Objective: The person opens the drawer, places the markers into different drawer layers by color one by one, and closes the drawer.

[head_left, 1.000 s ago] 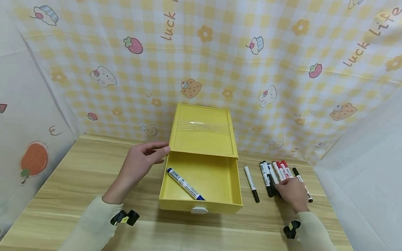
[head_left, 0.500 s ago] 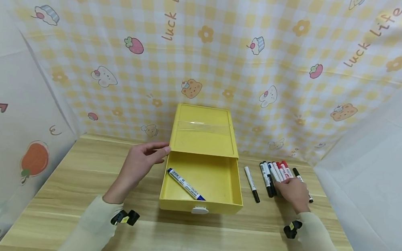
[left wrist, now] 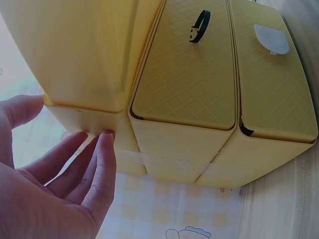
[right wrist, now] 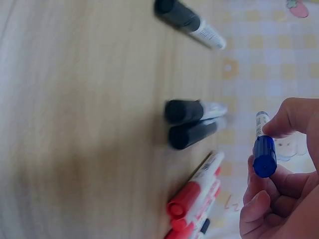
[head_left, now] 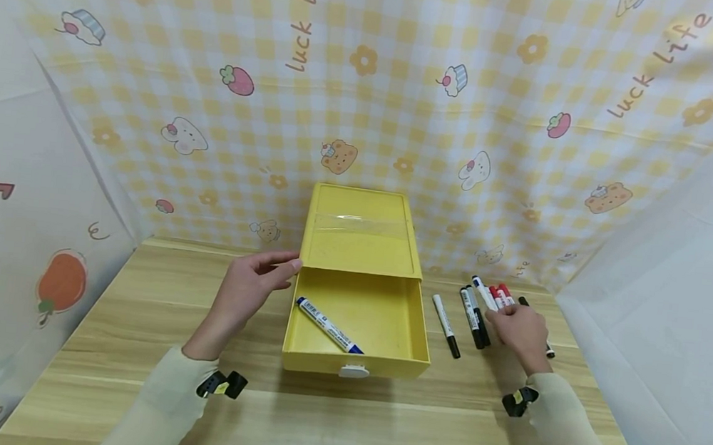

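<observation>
In the head view, my right hand (head_left: pixel 518 334) pinches a white marker (head_left: pixel 485 294) just above the other markers. Its blue cap (right wrist: pixel 264 157) faces the camera in the right wrist view, with thumb and fingers on the barrel. My left hand (head_left: pixel 245 292) touches the yellow drawer cabinet (head_left: pixel 364 241) at its upper left corner. In the left wrist view, fingertips (left wrist: pixel 105 135) rest on the cabinet's side wall and the thumb lies at the top edge. The pulled-out top drawer (head_left: pixel 380 311) holds one blue-capped marker (head_left: pixel 327 326), lying slanted.
Right of the cabinet lie a lone black-capped marker (head_left: pixel 446 326), two more black-capped markers (head_left: pixel 473 317), several red-capped markers (right wrist: pixel 192 194) and another black-capped marker (head_left: pixel 525 307) partly behind my hand. Two lower drawers (left wrist: pixel 187 64) are shut. A checked cloth (head_left: pixel 380 110) hangs behind the wooden table (head_left: pixel 337 428).
My right hand has taken a blue-capped marker from the row and raised it slightly, shifting a little up and left. My left hand, the cabinet and the drawer have stayed in place.
</observation>
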`<control>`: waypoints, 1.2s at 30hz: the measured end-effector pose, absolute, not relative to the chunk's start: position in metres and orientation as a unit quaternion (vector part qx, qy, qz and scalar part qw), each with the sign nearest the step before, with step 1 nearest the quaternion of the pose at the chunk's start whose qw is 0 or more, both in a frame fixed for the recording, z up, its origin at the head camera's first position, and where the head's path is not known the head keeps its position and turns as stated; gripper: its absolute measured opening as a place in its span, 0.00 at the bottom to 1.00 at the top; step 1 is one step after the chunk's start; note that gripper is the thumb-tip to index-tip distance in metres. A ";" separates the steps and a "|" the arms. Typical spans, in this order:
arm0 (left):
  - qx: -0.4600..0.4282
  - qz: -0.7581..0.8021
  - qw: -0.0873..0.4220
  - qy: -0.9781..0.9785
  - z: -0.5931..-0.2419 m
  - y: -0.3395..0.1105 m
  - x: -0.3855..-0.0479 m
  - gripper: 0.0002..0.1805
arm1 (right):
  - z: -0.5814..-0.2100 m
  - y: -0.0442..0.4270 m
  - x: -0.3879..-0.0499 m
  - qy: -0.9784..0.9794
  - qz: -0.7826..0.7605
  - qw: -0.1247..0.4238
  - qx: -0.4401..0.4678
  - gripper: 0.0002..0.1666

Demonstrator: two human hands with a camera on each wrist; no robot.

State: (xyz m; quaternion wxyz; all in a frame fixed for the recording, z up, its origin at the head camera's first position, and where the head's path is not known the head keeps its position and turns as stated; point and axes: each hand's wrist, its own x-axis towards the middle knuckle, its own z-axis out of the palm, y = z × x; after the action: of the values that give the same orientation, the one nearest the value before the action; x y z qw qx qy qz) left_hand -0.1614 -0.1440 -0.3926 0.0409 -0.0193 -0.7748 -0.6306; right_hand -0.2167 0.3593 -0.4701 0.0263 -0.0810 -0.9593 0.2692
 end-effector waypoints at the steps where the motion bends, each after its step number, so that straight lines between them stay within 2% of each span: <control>1: -0.020 -0.631 0.041 -0.775 -0.393 -0.144 -0.161 0.24 | -0.468 0.358 -0.217 -0.959 0.269 0.028 -0.081 0.22; 17: -0.015 -0.631 0.038 -0.774 -0.393 -0.145 -0.162 0.24 | -0.433 0.315 -0.208 -0.958 0.277 0.068 -0.023 0.18; 26: -0.017 -0.631 0.038 -0.775 -0.394 -0.144 -0.162 0.23 | -0.419 0.292 -0.201 -0.955 0.279 0.102 0.017 0.11; 36: -0.018 -0.632 0.039 -0.774 -0.394 -0.144 -0.162 0.24 | -0.399 0.273 -0.189 -0.947 0.287 0.134 0.045 0.11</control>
State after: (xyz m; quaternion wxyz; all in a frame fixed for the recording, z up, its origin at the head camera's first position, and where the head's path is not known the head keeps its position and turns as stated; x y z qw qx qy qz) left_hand -0.1619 -0.1441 -0.3938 0.0393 -0.0184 -0.7739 -0.6318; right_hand -0.1892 0.2729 -0.3993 0.1340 0.0453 -0.9475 0.2869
